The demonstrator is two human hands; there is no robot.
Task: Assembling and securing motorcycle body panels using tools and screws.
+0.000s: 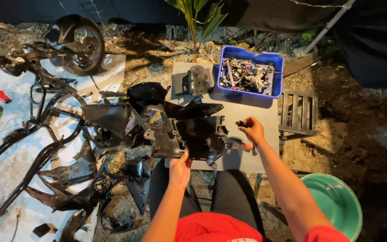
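The left hand (180, 169) gripped the near edge of a black plastic motorcycle fairing panel (189, 136), steadying it where it lay on a grey board (251, 112) that served as a desk across the ground in front of the person's knees. The right hand (252, 130) was raised just above the panel's right end, its fingers pinched around a small dark part (240, 123), perhaps a fastener or clip, though it was too small to tell which. Just below that hand a red-handled tool (246, 146), likely a screwdriver, lay on the board beside the panel. Judging from this, the work stood at stripping fittings off the panel, one small piece freshly in the fingers; any further handling of so small a piece would call for a careful pinch, while the left hand kept the panel from sliding. Beyond the right hand, at the far edge of the board, sat a blue plastic bin (274, 60) filled with wires and small hardware, and to its left a grey bracket plate (193, 80). Left of the left hand lay more black body panels (108, 118), then the bare motorcycle frame (36, 134) on a pale sheet, with a wheel (83, 45) farther off. A green basin (337, 204) stood near the right elbow.
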